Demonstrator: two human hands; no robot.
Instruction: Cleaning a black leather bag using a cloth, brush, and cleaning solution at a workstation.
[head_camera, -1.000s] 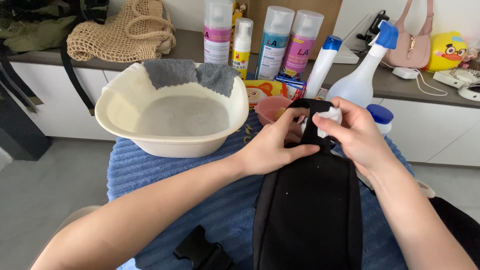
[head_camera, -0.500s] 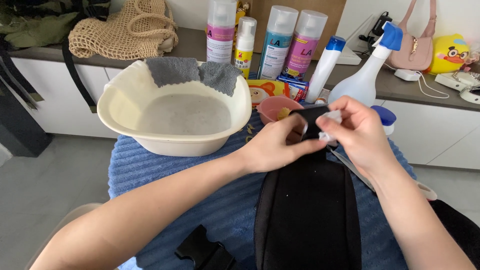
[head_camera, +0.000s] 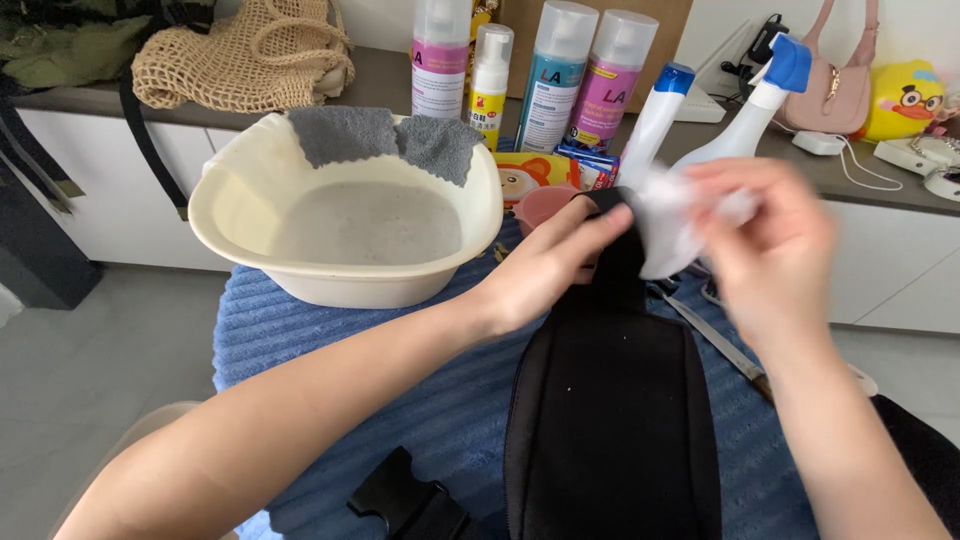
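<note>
Black strap bag (head_camera: 610, 420) lies on the blue towel (head_camera: 330, 330); left hand (head_camera: 545, 265) pinches its top strap, right hand (head_camera: 770, 250), blurred, fingers closed on a white wipe (head_camera: 665, 225).

Behind the cream basin (head_camera: 250, 215) on the bench (head_camera: 380, 85), four capped bottles in a row: a pink-and-white labelled one (head_camera: 440, 52), a small white-and-yellow pump bottle (head_camera: 491, 75), a teal-labelled one (head_camera: 558, 70), a magenta-labelled one (head_camera: 610, 75). Right of the basin's rim lies a flat yellow-orange carton with a cartoon figure (head_camera: 524, 180), and just behind it a small red-and-blue box (head_camera: 590, 165)
</note>
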